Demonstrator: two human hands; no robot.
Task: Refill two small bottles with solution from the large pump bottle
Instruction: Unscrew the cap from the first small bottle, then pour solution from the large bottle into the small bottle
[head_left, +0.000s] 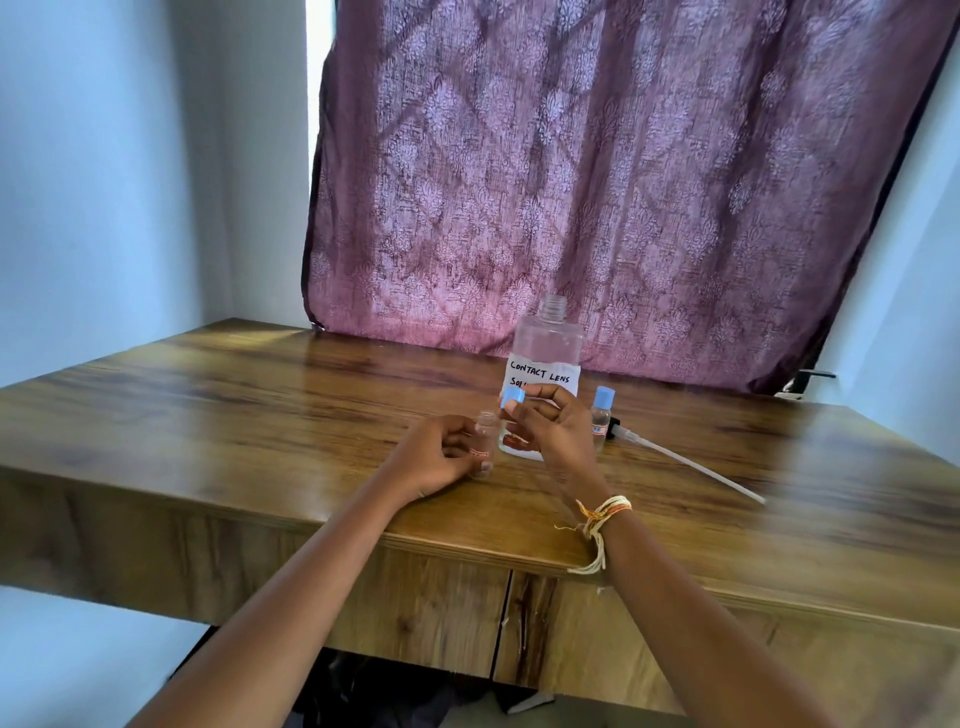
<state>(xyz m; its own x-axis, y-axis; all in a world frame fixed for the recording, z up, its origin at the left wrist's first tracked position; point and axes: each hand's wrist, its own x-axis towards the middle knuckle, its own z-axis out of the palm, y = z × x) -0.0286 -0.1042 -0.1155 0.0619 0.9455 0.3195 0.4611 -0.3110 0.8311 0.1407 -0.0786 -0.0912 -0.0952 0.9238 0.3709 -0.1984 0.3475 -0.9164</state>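
Observation:
The large clear bottle (545, 343) with a handwritten "CONTACT LENS" label stands open-necked on the wooden table (208, 405). Its pump head with the long dip tube (691, 465) lies flat to the right. My left hand (434, 457) grips a small clear bottle (484, 441) standing uncapped on the table. My right hand (550, 426) pinches a blue cap (513, 397) just above and right of that bottle's neck. A second small bottle (601, 418) with its blue cap on stands right of the large bottle.
A purple patterned curtain (623, 182) hangs behind the table's far edge. Pale walls close in on both sides. The table's front edge (467, 545) runs under my forearms. Dark items lie on the floor beneath.

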